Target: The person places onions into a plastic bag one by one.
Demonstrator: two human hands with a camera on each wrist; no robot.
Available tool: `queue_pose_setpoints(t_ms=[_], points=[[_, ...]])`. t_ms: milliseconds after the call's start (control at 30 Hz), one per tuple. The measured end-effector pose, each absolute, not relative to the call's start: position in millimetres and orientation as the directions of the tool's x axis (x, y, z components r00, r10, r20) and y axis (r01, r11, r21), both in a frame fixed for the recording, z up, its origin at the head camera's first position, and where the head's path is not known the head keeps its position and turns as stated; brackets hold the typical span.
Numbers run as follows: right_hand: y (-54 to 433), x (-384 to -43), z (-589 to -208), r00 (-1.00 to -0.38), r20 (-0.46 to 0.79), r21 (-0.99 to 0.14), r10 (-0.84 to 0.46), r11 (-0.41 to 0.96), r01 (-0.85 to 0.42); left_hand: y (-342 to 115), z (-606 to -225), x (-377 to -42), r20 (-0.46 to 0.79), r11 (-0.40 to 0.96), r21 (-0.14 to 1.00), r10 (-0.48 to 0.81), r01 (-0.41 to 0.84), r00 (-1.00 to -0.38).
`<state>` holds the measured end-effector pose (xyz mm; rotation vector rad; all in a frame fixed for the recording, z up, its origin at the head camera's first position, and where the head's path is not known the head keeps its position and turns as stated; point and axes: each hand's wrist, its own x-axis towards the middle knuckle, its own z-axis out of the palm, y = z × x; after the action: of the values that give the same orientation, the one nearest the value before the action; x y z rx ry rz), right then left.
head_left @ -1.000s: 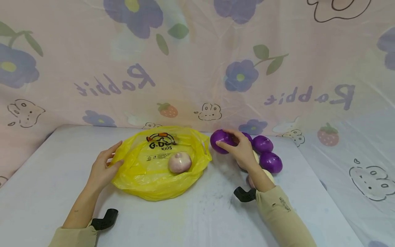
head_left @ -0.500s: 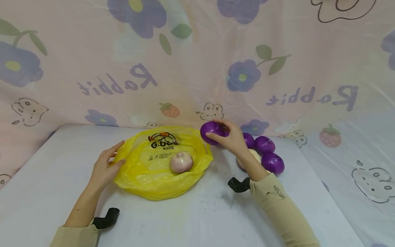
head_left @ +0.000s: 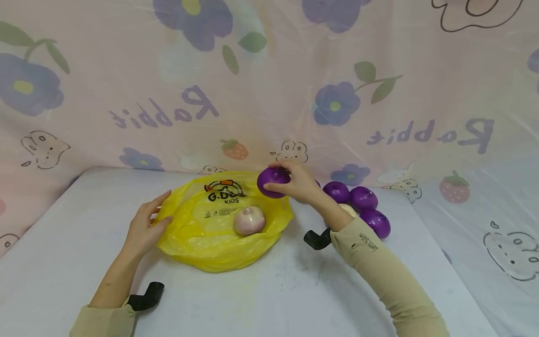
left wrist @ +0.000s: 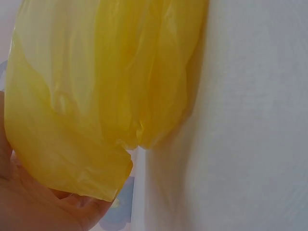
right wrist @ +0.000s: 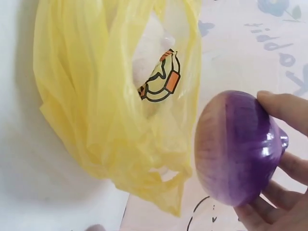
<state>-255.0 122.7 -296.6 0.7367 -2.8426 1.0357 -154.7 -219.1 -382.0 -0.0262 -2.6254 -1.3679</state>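
Note:
A yellow plastic bag [head_left: 191, 248] lies spread on the white table with its mouth open. Inside it sits a pale pinkish-white onion [head_left: 250, 221]. My left hand [head_left: 145, 227] rests against the bag's left edge, fingers extended, thumb apart from the index finger; the left wrist view has the bag hiding part of the fingers. A glossy purple onion [right wrist: 236, 149] is gripped in my right hand [head_left: 296, 182] between thumb and fingers. It is held over the bag's back right rim, with its root side toward the bag in the right wrist view.
Several purple onions [head_left: 363, 199] are grouped on the table [head_left: 269, 295] to the right. A cream-coloured onion [head_left: 348, 210] is partly hidden by my right forearm. A printed curtain [head_left: 269, 93] hangs behind the table.
My right hand has lifted the purple onion away from the group and carried it left, over the bag's rim. The left hand stays at the bag's edge.

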Motion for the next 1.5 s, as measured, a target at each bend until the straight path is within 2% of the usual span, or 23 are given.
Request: queue_pose_setpoints(t_ms=[533,1500], points=[[92.8,-265.0,-310.3,-0.825,0.162,-0.512,-0.542,0.668,-0.54,-219.1,-382.7,-154.7,0.175,0.573,0.812,-0.061,0.109,-0.983],[62.8,-272.4,-355.7,-0.86,0.065,-0.541,-0.506,0.706,-0.457,-214.7,-385.1,-154.0,0.159,0.575,0.814,-0.078,0.086,-0.984]])
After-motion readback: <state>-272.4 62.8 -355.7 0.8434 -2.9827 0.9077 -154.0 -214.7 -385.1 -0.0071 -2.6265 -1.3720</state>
